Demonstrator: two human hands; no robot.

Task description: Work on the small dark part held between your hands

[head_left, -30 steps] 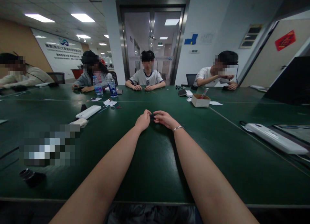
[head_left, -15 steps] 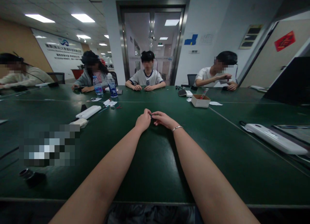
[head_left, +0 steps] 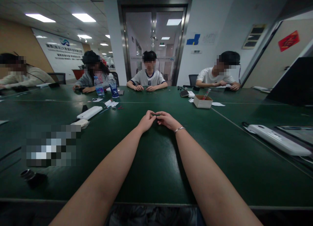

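Over the middle of the green table (head_left: 151, 164), my left hand (head_left: 146, 121) and my right hand (head_left: 168, 120) meet at their fingertips. The left fingers are bent and closed in a pinch. My right fingers curve in from the other side, thumb below, also pinching. Something small and dark seems to sit between the fingertips, but the fingers hide nearly all of it and I cannot tell its kind. A silvery bracelet (head_left: 180, 129) circles my right wrist.
White power strips (head_left: 89, 113) lie left and right (head_left: 280, 140). A dark cylindrical piece (head_left: 28, 174) is near the front left edge. Two bottles (head_left: 113, 86) and an open box (head_left: 202, 102) stand farther back. Several people sit across the table, one directly opposite (head_left: 148, 77).
The gap between my hands has closed; the small black object that showed between them is now mostly hidden. My left hand has shifted slightly right. The person at right has lowered a hand.
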